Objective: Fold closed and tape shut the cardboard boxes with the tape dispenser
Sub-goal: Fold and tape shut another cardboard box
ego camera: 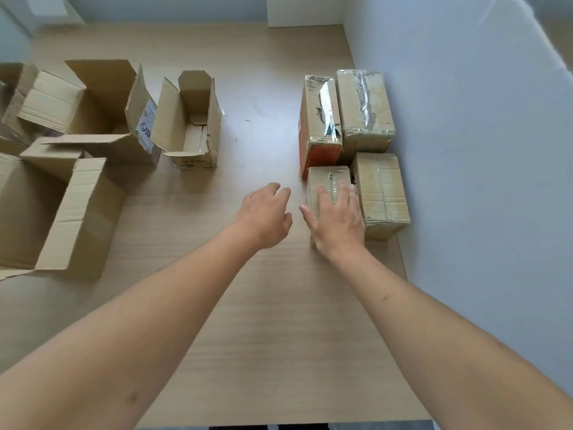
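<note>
Several taped-shut cardboard boxes stand together at the table's right side. My right hand (pixel 336 220) rests flat on the nearest small taped box (pixel 325 181), fingers straight over its top. Beside it lie a longer taped box (pixel 383 193), an orange-sided taped box (pixel 319 119) and another taped box (pixel 362 107) against the wall. My left hand (pixel 266 212) hovers just left of the small box with relaxed fingers, holding nothing. Open boxes stand on the left: a narrow one (pixel 192 119), a larger one (pixel 93 107) and a big one (pixel 55 212). No tape dispenser is in view.
The wooden table (pixel 248 305) runs toward me between the two groups of boxes. A pale wall (pixel 465 181) borders the table on the right, close behind the taped boxes. More open cardboard (pixel 12 97) lies at the far left edge.
</note>
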Tool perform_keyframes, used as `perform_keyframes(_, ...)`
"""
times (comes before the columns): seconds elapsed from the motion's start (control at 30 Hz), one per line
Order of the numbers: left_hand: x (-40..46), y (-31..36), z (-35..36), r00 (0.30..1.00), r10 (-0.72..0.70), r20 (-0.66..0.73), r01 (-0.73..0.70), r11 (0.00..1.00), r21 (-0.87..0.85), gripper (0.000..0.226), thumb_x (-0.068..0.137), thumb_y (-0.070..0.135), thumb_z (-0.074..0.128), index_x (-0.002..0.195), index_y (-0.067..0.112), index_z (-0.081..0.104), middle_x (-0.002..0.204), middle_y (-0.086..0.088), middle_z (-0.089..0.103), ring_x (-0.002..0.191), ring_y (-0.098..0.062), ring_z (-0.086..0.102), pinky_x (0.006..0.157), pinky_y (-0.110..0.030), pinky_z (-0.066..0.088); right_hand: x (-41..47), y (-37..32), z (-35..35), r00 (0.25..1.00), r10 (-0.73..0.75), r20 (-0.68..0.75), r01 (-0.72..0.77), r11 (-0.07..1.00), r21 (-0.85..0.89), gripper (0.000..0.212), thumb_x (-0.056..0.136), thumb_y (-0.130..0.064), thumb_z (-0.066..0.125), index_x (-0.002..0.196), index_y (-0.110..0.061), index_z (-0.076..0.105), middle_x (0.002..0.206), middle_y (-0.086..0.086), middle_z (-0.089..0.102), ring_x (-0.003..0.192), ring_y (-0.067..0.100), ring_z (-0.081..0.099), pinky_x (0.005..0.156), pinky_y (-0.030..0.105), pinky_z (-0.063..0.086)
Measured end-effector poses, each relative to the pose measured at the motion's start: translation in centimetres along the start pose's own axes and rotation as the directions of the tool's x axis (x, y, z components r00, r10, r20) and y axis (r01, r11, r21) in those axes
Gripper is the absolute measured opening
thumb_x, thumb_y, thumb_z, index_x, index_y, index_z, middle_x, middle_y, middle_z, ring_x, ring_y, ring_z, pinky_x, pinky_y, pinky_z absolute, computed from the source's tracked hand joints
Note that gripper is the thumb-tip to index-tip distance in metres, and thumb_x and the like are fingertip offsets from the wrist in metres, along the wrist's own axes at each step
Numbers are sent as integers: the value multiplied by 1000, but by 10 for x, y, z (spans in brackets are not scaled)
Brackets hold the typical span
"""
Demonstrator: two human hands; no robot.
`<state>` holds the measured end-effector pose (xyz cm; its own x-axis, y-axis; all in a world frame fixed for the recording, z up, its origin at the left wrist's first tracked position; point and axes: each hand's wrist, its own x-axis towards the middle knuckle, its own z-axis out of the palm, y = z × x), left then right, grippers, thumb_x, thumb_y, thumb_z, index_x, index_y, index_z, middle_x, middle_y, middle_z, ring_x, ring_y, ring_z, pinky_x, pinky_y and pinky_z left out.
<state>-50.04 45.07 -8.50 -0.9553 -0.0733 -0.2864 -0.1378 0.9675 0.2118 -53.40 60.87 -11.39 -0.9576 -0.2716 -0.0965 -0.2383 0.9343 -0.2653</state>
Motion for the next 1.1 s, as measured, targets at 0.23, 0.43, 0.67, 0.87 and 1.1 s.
perform_keyframes(0.23, -49, -11, -50, 996, -13, -85, 14, 1000, 9, 48, 100, 33, 52, 142, 12, 46, 149, -11, 44, 133, -31, 44, 110, -44, 34, -23, -41, -51, 982, -176, 67, 167, 979, 113, 48, 104, -41, 48, 146, -19, 51, 157, 14, 38, 149, 32, 29, 121, 43, 27)
perform_keyframes(0.43, -108, -54, -93, 979, -65, -192, 70, 997, 20, 46, 101, 35, 51, 142, 14, 46, 144, -8, 48, 134, -28, 44, 118, -48, 30, -47, -109, -84, 945, -316, 80, 308, 946, 100, 47, 104, -38, 46, 148, -22, 50, 157, 11, 39, 145, 28, 35, 116, 42, 32)
perform_keyframes(0.67, -180, -140, -115, 949, -155, -276, 163, 987, 4, 49, 99, 36, 53, 143, 15, 48, 146, -9, 48, 136, -28, 45, 117, -47, 33, -82, -221, -79, 884, -440, 158, 432, 898, 86, 40, 101, -39, 48, 137, -25, 58, 148, 4, 44, 130, 28, 50, 101, 43, 45)
perform_keyframes(0.87, -238, -253, -117, 940, -186, -287, 201, 979, 22, 47, 97, 36, 55, 139, 18, 50, 143, -7, 51, 130, -26, 48, 115, -49, 34, -118, -330, -41, 855, -471, 216, 466, 881, 79, 44, 100, -39, 50, 143, -29, 54, 148, 1, 44, 129, 26, 51, 99, 41, 47)
perform_keyframes(1.1, -295, -379, -107, 984, -144, -100, 154, 984, 92, 48, 97, 42, 53, 140, 21, 54, 149, -10, 46, 139, -28, 39, 119, -49, 27, -160, -442, 11, 877, -317, 360, 352, 935, -34, 49, 94, -32, 60, 142, -26, 53, 139, 4, 46, 126, 29, 52, 98, 42, 50)
